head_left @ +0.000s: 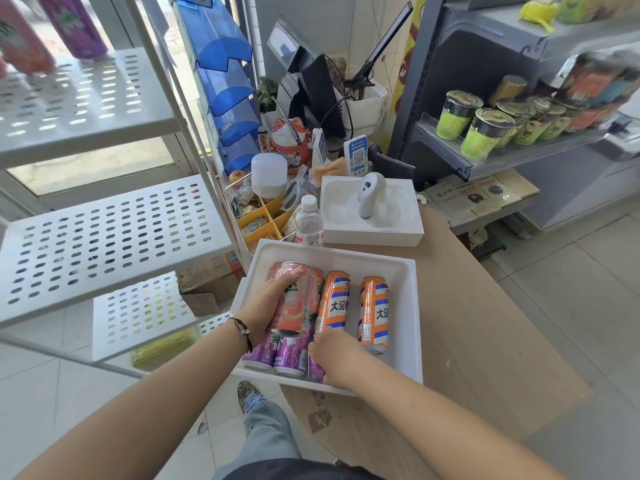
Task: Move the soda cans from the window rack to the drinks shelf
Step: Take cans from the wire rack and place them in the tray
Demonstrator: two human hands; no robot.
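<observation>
A white tray (398,271) rests on the wooden counter and holds soda cans lying on their sides. My left hand (263,306) grips a pink can (294,306) at the tray's left side. My right hand (337,355) rests on a purple can (315,370) at the tray's near edge. Two more purple cans (277,355) lie beside it. Two orange cans (374,313) lie in the middle of the tray. On the white window rack (104,237) at left, a pink can (20,39) and a purple can (72,26) stand on the top tier.
The wooden counter (467,323) carries a water bottle (309,220), a white box with a scanner (372,209), a yellow organiser and a till. A grey shelf (502,154) at right holds green cups. A cardboard box sits under the rack.
</observation>
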